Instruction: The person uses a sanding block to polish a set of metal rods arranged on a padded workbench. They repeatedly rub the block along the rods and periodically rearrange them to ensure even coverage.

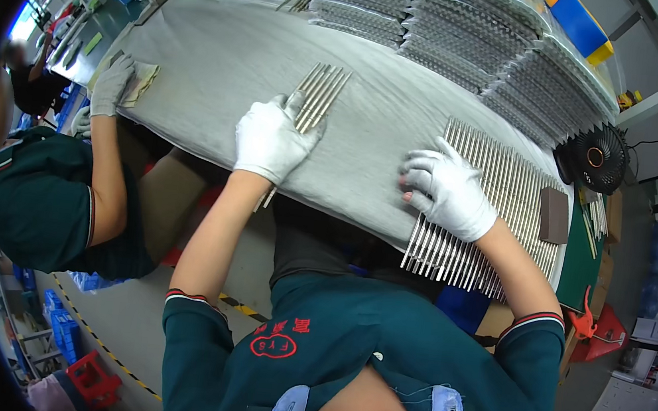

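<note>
My left hand [274, 142], in a white glove, is closed around a small bundle of slim metal rods [325, 91]. Their upper ends fan out over the grey cloth [386, 123], and their lower ends poke out below my wrist by the table's front edge. To the right, many similar rods [500, 175] lie side by side in a wide row. My gloved right hand [451, 188] is over the left side of this row, fingers spread and bare at some tips, with nothing visible in them. A dark brown block [554, 215] rests on the row's right end.
Stacked clear plastic trays [475, 40] line the back, with a blue and yellow bin [579, 25] behind them. A black fan [593, 157] stands at the right. On the left, a co-worker's gloved hand [112, 85] is beside a yellowish cloth [142, 83].
</note>
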The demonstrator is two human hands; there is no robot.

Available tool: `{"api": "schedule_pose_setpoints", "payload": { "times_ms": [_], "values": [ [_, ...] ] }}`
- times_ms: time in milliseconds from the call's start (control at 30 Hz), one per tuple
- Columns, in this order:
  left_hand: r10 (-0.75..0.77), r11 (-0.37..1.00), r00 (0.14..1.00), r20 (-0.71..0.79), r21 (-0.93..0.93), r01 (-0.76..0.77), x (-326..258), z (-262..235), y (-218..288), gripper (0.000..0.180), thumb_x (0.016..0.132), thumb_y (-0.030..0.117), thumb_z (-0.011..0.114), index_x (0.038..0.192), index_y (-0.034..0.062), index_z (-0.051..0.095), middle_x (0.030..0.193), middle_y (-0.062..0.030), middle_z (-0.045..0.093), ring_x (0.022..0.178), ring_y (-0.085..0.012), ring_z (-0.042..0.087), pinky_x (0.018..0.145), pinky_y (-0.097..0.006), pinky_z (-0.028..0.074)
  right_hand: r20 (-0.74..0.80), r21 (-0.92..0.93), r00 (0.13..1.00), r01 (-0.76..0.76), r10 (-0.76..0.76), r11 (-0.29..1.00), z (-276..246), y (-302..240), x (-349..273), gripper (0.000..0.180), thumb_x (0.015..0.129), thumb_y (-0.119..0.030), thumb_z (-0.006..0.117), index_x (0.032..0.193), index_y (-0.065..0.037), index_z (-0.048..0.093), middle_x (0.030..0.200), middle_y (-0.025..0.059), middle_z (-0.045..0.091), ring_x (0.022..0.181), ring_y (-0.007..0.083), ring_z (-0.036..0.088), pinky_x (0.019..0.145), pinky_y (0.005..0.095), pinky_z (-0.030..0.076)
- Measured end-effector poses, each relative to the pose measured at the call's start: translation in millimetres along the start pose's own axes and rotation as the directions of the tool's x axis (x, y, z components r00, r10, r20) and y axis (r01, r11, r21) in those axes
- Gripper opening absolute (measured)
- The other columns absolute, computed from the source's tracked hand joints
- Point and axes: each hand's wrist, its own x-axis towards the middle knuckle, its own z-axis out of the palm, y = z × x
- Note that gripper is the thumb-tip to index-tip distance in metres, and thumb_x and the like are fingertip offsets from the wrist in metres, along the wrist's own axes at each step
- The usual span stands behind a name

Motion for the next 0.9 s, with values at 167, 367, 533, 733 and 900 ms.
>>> {"api": "schedule_pose_setpoints", "payload": {
  "times_ms": [167, 367, 533, 733, 900],
  "values": [
    [0.059, 0.998, 0.997, 0.048, -0.002, -0.059, -27.9, 6.2, 48.6, 0.067, 0.083, 0.057, 0.066, 0.129, 0.0077, 0.066, 0.121, -0.0178, 0.066, 0.088, -0.0360, 0.068, 0.076, -0.047, 0.057, -0.069, -0.059, 0.988, 0.134, -0.138, 0.989, 22.9, 9.2, 67.1, 0.061, 0.096, -0.039, 0.060, 0.148, -0.009, 0.050, 0.156, 0.0198, 0.041, 0.145, 0.0371, 0.037, 0.121, 0.0550, 0.025],
    [0.249, 0.968, 0.938, 0.240, -0.087, -0.235, -60.1, -22.2, 50.7, 0.081, 0.080, 0.064, 0.067, 0.138, 0.0097, 0.058, 0.137, -0.0155, 0.060, 0.104, -0.0349, 0.064, 0.098, -0.049, 0.048, 0.010, -0.095, 0.973, 0.232, -0.232, 0.968, 35.6, 38.7, 115.1, 0.058, 0.102, -0.046, 0.046, 0.150, -0.013, 0.048, 0.158, 0.0196, 0.038, 0.147, 0.0384, 0.033, 0.121, 0.0566, 0.022],
    [0.553, 0.831, 0.797, 0.242, -0.238, -0.503, -105.8, -30.0, -0.3, 0.097, 0.066, 0.080, 0.065, 0.143, 0.0227, 0.055, 0.145, -0.0164, 0.056, 0.135, -0.0453, 0.048, 0.117, -0.066, 0.019, -0.018, -0.038, 0.981, 0.192, -0.193, 0.981, 30.8, 63.2, 138.6, 0.055, 0.104, -0.045, 0.042, 0.149, -0.013, 0.049, 0.157, 0.0190, 0.040, 0.147, 0.0366, 0.034, 0.123, 0.0529, 0.024],
    [0.506, 0.858, 0.839, 0.202, -0.219, -0.465, -88.8, -13.1, 14.3, 0.101, 0.061, 0.085, 0.062, 0.145, 0.0291, 0.053, 0.146, -0.0158, 0.056, 0.137, -0.0465, 0.046, 0.118, -0.068, 0.016, -0.102, 0.170, 0.987, 0.138, -0.122, 0.976, 39.5, 74.9, 151.7, 0.043, 0.103, -0.032, 0.053, 0.139, -0.010, 0.059, 0.153, 0.0128, 0.049, 0.144, 0.0343, 0.041, 0.119, 0.0418, 0.034],
    [0.568, 0.796, 0.813, 0.126, -0.336, -0.504, -104.7, -10.5, 23.2, 0.090, 0.070, 0.078, 0.065, 0.143, 0.0265, 0.055, 0.140, -0.0177, 0.058, 0.130, -0.0486, 0.050, 0.114, -0.061, 0.033, -0.103, 0.108, 0.988, 0.123, -0.112, 0.987, 41.8, 61.1, 134.5, 0.045, 0.099, -0.024, 0.060, 0.140, -0.008, 0.058, 0.151, 0.0152, 0.049, 0.144, 0.0324, 0.043, 0.118, 0.0415, 0.036]
  ]
}}
